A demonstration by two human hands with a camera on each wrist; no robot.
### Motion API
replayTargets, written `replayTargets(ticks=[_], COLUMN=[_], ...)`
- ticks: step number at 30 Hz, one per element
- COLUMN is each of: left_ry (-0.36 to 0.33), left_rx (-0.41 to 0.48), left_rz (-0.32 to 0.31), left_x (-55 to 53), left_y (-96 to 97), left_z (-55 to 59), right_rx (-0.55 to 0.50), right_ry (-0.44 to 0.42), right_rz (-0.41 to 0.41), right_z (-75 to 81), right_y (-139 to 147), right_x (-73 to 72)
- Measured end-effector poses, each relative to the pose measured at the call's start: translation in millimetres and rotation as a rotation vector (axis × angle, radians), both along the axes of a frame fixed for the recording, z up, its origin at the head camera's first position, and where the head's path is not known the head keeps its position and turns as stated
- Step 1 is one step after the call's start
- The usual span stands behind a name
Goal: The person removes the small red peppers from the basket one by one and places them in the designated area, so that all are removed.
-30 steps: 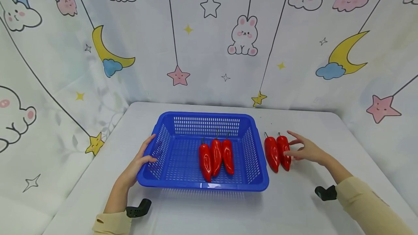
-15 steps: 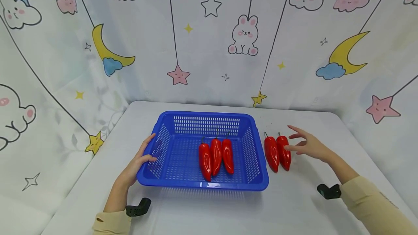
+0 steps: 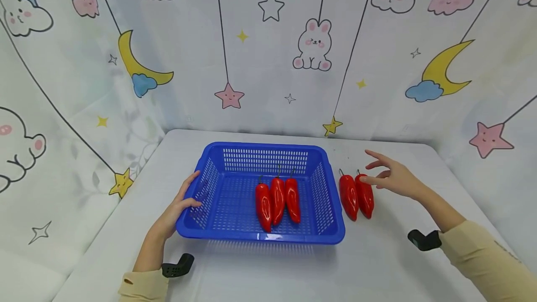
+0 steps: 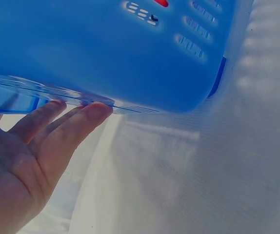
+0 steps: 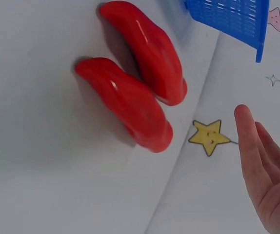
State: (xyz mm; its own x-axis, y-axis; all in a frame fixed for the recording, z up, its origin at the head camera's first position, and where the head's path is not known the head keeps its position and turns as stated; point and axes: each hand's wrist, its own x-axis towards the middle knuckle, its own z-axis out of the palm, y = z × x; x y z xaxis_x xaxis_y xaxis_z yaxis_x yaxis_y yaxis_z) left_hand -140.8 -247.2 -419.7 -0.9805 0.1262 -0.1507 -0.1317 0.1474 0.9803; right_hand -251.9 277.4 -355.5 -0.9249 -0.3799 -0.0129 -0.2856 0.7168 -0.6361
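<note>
My left hand [image 3: 172, 213] holds the left rim of a blue plastic basket [image 3: 260, 238], its thumb over the edge and other fingers partly hidden by the wall. In the left wrist view, the fingertips [image 4: 97, 111] meet the basket [image 4: 106, 58]. Three shiny red chili peppers [image 3: 278, 202] lie side by side in the basket, stems pointing away. To its right, two more red peppers [image 3: 348, 198] lie on the table. My right hand [image 3: 394, 178] hovers by the right-hand pepper [image 3: 365, 197], fingers extended and holding nothing; the right wrist view shows this hand [image 5: 271, 180] apart from both peppers.
The white table [image 3: 260, 278] ends at a wall cloth [image 3: 260, 59] printed with moons, stars and rabbits. A black wrist device [image 3: 178, 266] sits at my left sleeve, another device [image 3: 424, 240] at my right.
My right hand has moved up and away from the middle of the right-hand pepper toward its stem end. The left hand, the basket and all the peppers stay in place.
</note>
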Motion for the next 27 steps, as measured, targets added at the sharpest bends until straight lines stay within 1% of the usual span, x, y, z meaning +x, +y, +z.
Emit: replayTargets(ticks=[5, 9, 21, 27], left_ry=[0.004, 0.004, -0.006, -0.007], left_rx=[-0.007, -0.005, -0.009, -0.009], left_rz=[-0.004, -0.005, -0.003, -0.007], left_x=[-0.8, -0.7, -1.0, -0.6], left_y=[-0.9, -1.0, -1.0, -1.3], left_z=[-0.3, -1.0, -1.6, -1.0], right_rx=[0.032, 0.039, 0.044, 0.018], right_ry=[0.033, 0.052, 0.044, 0.054], right_rz=[-0.006, 0.006, 0.043, 0.081], right_z=[10.5, 17.2, 32.3, 39.9], right_y=[-12, -22, -50, -62], right_x=[2.9, 3.2, 3.5, 4.6])
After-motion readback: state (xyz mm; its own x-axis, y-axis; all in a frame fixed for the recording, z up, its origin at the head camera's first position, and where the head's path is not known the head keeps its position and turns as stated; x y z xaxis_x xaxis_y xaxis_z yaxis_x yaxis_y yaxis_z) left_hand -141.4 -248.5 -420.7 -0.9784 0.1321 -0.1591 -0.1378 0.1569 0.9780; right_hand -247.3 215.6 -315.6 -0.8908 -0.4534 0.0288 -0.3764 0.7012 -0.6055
